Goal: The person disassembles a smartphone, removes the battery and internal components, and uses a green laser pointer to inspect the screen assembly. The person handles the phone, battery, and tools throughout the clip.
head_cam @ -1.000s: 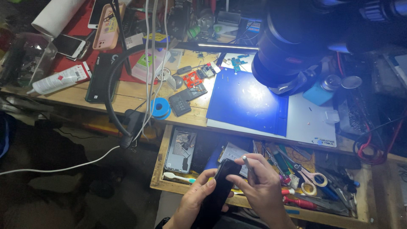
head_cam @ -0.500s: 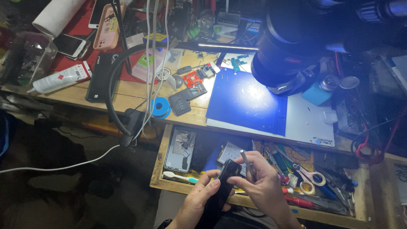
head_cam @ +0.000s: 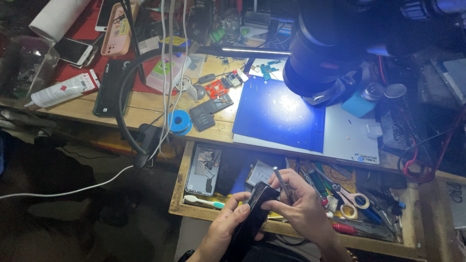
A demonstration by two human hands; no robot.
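my left hand (head_cam: 228, 225) grips the dark phone (head_cam: 255, 211); right hand (head_cam: 301, 206) pinches tweezers (head_cam: 281, 182) at its top edge, phone not visibly opened yet.

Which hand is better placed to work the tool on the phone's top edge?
Probably the right hand: it holds the thin metal tool, tip near the top of the dark phone. The left hand grips the phone's body, steadying it over the open drawer.

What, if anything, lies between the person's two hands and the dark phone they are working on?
Nothing visible. The left hand grips the dark phone directly, and the right hand, holding a thin metal tool, touches the phone's top end above the open drawer.
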